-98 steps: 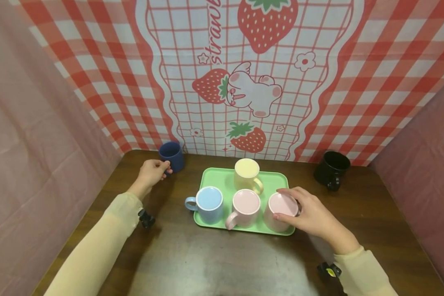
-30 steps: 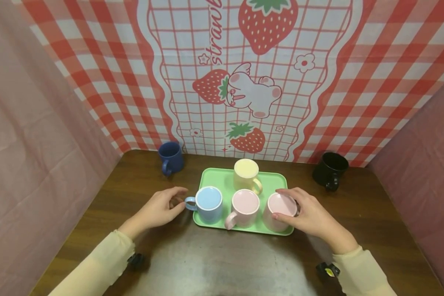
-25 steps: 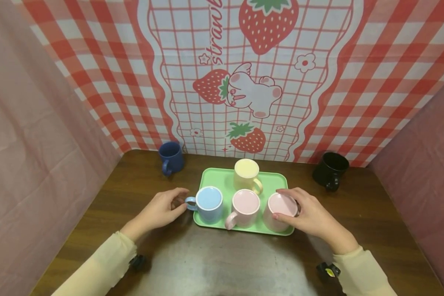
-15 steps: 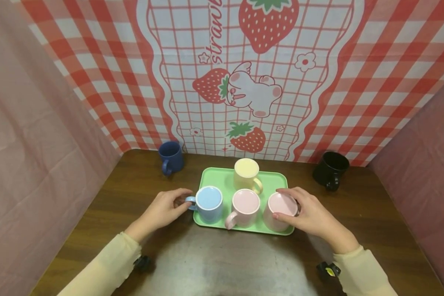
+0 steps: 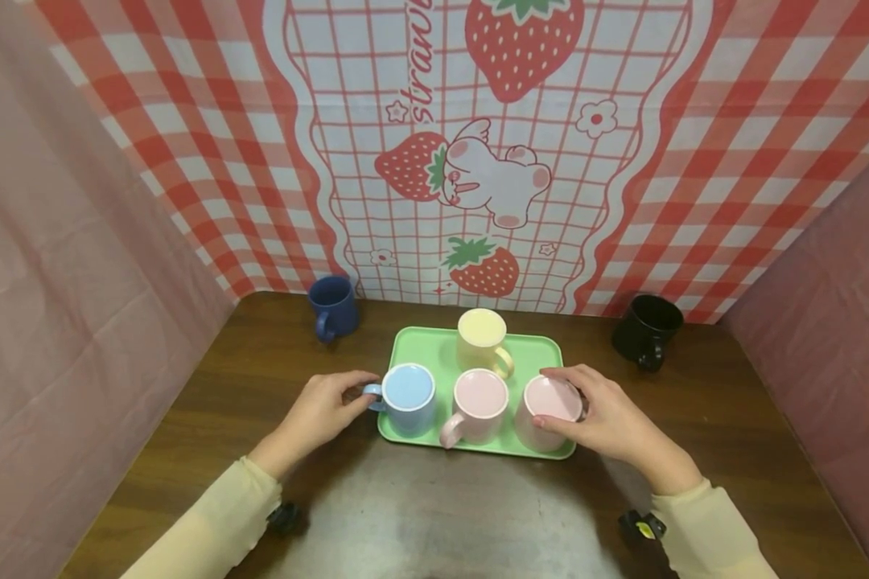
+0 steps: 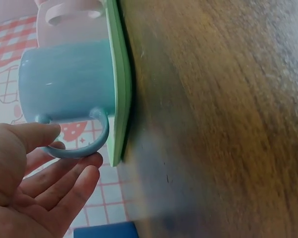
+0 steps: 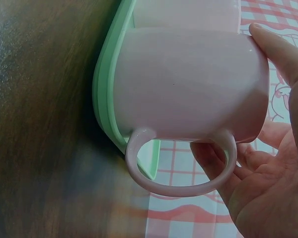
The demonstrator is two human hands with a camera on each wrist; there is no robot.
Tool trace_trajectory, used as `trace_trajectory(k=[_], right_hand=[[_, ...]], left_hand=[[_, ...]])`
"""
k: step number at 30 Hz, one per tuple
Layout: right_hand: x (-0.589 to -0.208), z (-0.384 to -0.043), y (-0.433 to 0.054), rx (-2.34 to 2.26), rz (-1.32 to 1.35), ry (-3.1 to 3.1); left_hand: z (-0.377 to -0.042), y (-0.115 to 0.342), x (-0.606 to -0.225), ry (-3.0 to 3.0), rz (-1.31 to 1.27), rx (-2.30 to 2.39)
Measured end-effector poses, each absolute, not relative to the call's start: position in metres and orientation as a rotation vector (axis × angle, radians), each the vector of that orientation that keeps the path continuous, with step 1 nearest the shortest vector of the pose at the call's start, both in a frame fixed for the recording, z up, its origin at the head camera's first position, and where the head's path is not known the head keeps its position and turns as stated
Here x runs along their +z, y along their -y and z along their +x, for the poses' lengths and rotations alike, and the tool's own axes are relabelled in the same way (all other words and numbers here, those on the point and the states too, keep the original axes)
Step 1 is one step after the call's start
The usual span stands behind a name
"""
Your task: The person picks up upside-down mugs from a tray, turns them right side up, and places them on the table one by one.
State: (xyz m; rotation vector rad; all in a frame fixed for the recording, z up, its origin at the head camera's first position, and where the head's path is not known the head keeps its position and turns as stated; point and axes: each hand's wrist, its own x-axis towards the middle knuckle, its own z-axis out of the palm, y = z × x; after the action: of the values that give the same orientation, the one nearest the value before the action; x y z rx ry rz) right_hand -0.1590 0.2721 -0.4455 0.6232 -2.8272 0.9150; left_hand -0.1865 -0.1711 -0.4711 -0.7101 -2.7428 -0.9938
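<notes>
My left hand pinches the handle of a light blue mug, thumb on one side and fingers behind it in the left wrist view. The mug stands bottom-up at the left end of a green tray. At the tray's right end, my right hand holds a pink mug near its upturned base, between thumb and fingers. That mug's handle points toward the right wrist camera. A second pink mug stands between these two, also bottom-up. Behind it on the tray is a pale yellow mug.
A dark blue mug stands upright on the brown table at the back left. At the back right is an upright black mug. A red-checked strawberry cloth hangs behind the table; pink drapes flank both sides.
My left hand has left the dark blue mug and come forward and right to the light blue mug's handle, closing on it. The right hand stays on its pink mug.
</notes>
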Motion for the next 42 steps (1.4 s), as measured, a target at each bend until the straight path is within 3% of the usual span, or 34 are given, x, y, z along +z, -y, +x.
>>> trace_trajectory(k=[9,42], right_hand=[[-0.447,-0.158,-0.271,0.915,0.633,2.814],[-0.446,-0.16,-0.272,0.929,0.613,2.823]], left_hand=[[-0.18,0.165,-0.47,2.61,-0.846,-0.682],[-0.181,0.16,-0.477,2.5,-0.896,-0.527]])
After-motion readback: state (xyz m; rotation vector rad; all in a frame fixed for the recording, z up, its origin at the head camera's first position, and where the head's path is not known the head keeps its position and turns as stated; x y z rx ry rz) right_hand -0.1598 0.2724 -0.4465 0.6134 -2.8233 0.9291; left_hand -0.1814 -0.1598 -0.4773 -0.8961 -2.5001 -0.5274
